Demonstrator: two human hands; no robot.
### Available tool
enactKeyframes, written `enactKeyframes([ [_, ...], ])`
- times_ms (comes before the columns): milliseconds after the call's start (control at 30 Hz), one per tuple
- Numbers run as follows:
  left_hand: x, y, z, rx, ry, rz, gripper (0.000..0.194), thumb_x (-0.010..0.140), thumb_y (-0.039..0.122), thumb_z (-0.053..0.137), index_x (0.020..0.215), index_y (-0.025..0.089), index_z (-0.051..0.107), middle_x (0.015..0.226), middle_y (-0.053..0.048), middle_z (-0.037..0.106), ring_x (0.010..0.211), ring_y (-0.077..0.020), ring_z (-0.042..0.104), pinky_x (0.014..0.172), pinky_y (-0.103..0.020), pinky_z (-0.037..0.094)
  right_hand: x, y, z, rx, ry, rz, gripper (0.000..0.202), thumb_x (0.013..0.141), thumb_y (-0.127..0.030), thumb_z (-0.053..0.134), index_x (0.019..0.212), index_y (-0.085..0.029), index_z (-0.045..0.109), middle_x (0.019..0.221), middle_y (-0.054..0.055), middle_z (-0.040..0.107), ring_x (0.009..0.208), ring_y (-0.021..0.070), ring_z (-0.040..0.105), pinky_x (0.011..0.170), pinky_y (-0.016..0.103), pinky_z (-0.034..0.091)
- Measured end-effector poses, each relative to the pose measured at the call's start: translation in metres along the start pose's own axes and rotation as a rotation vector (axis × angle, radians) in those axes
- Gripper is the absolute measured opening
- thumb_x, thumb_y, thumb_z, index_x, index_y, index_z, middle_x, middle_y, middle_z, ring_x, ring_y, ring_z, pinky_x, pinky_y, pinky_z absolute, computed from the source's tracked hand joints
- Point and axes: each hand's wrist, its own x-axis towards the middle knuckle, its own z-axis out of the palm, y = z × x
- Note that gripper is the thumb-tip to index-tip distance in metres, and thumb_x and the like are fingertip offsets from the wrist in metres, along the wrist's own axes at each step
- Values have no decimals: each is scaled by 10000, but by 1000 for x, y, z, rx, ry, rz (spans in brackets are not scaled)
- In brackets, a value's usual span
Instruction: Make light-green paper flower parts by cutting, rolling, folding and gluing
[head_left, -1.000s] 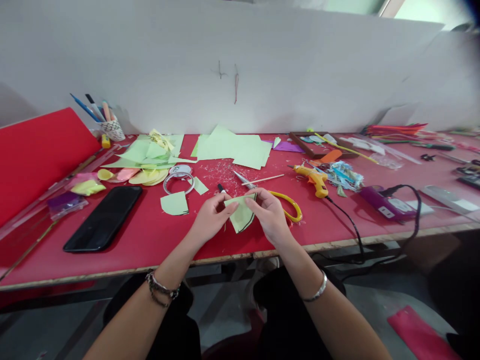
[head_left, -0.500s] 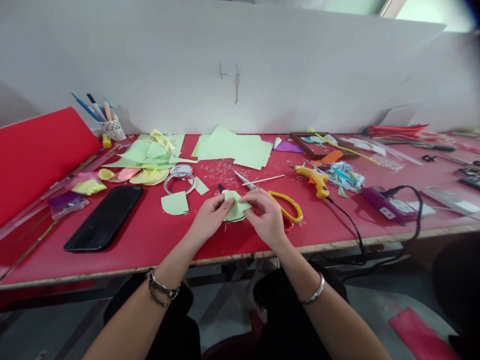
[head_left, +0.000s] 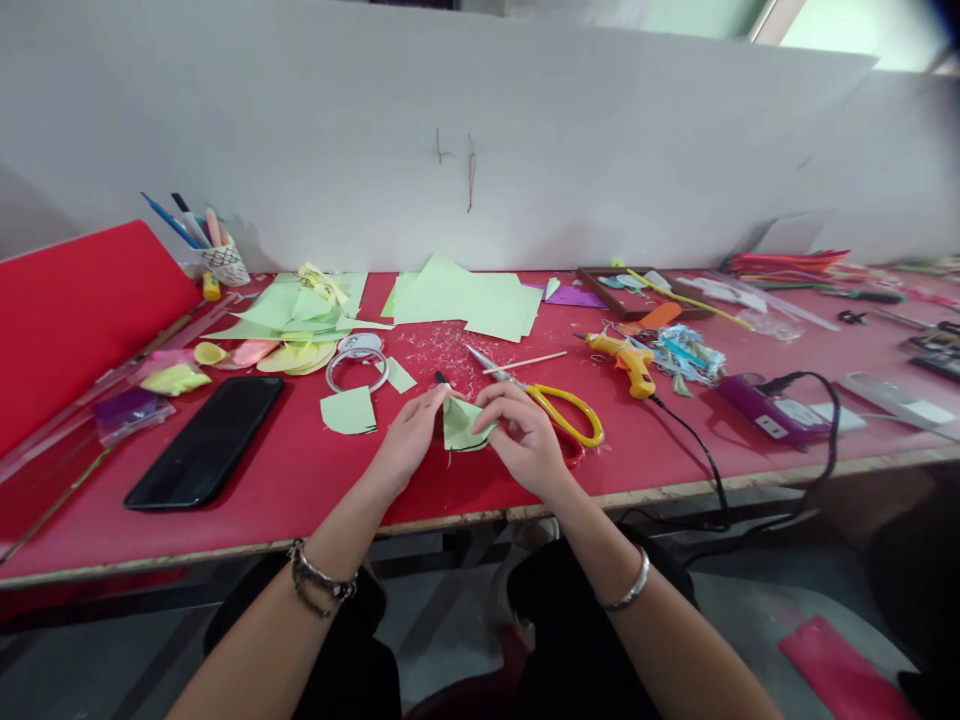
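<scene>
A small piece of pale green paper [head_left: 460,426], dark along its lower curved edge, is held between my hands above the red table. My left hand [head_left: 411,430] pinches its left side, with the fingers close together. On the other side, my right hand [head_left: 521,430] has its thumb and fingers closed on the paper's right edge. A second cut green piece [head_left: 349,410] with a rounded corner lies left of my left hand. Scissors with yellow handles [head_left: 574,410] rest just beyond my right hand. A dark pen-like tip shows behind the held paper.
A black phone [head_left: 206,440] and a tape roll [head_left: 358,370] lie to the left. Green paper sheets [head_left: 457,290] are spread at the back. On the right are a yellow glue gun [head_left: 626,362], its black cord, and a purple power strip [head_left: 780,410].
The green paper has turned and its fold stands differently between my fingers. My left hand has shifted slightly left, its fingers straighter. The view has tilted a little.
</scene>
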Motion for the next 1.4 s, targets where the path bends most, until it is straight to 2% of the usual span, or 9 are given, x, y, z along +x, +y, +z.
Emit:
enactKeyframes([
  [167,-5,9,3,159,-108,67,249,765,391,531,679,158,551,605,33,481,565,-91,432,526,-189,351,0,0,0,19,-38,36,257,655,-11,435,565,-194,592,809,25,529,753,142,527,669,279,423],
  [433,-7,8,5,24,-186,-57,342,773,507,481,704,173,508,477,69,422,335,-55,394,367,-184,314,1,0,-2,68,-10,61,273,673,-13,440,560,-204,599,842,25,517,820,142,523,737,286,426],
  [667,-15,16,2,78,-597,-200,263,790,417,511,778,160,565,584,30,588,372,-64,505,430,-187,377,0,1,-5,427,-141,304,238,739,-164,525,503,-184,552,882,32,494,678,117,517,495,226,426],
  [767,-16,18,1,78,-700,-210,218,812,360,487,861,162,562,726,-26,666,392,-73,525,464,-208,415,0,1,-5,468,-156,332,255,748,-204,548,496,-177,566,872,37,515,732,124,522,565,228,439],
  [900,-14,15,1,6,-614,-215,180,805,303,483,792,138,553,648,-41,668,371,-80,518,439,-205,403,0,0,-6,461,-175,332,133,780,-284,551,848,-226,650,967,39,567,823,146,555,679,255,459],
  [1033,-11,17,0,-233,-450,-192,153,763,196,470,648,114,530,516,-22,617,318,-56,447,389,-185,345,-2,-1,-5,531,-166,291,436,779,-348,567,1201,-308,469,1155,26,545,968,170,551,829,297,448],
  [1133,-10,20,-1,-338,-404,-177,190,741,159,439,575,110,518,438,-6,560,307,-54,416,386,-187,343,-2,0,-5,547,-167,211,423,756,-341,599,1166,-311,498,1206,24,503,1082,185,491,900,307,408],
  [1300,-9,18,-2,-330,-425,-190,178,738,148,429,607,106,542,479,-13,582,334,-61,431,380,-188,340,0,3,-5,336,-2,145,72,748,-257,604,813,-237,629,1020,40,503,998,167,501,815,274,426],
  [1400,-10,16,-1,-273,-436,-163,192,752,170,431,614,105,547,499,-15,577,371,-65,446,404,-194,346,1,5,-6,289,27,156,51,751,-257,591,746,-212,612,937,37,512,936,159,510,787,274,423],
])
